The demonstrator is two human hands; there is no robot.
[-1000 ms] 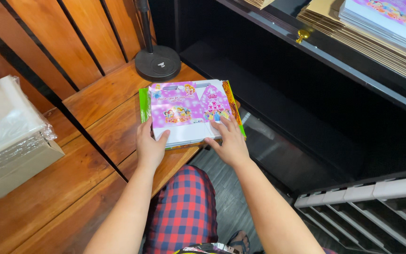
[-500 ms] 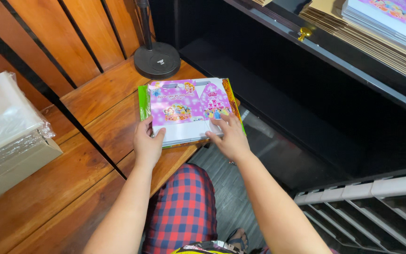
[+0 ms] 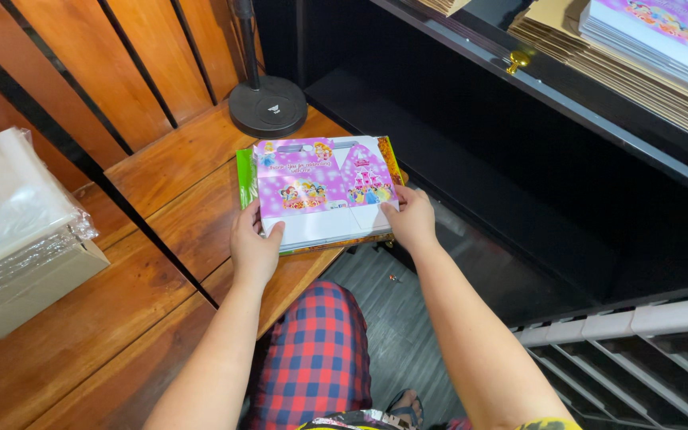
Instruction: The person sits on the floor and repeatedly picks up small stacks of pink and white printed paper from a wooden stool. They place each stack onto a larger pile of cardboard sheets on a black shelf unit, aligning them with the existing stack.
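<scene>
A stack of flat pink and purple printed cardboard sheets [image 3: 320, 187] lies on the wooden bench [image 3: 177, 199], over a green-edged sheet. My left hand [image 3: 252, 247] grips the stack's near left corner, thumb on top. At the near right corner, my right hand [image 3: 409, 219] holds the edge with the fingers curled over it. The stack hangs slightly past the bench's front edge.
A black round stand base [image 3: 268, 106] sits behind the stack. A box under clear plastic bags [image 3: 9, 231] is at the left. A black shelf [image 3: 567, 95] at the right carries stacks of brown cardboard and more pink sheets [image 3: 662, 32]. White slats [image 3: 639, 350] lie low right.
Both hands stay on the stack's near corners and have shifted very little. The stack lies in about the same place on the bench.
</scene>
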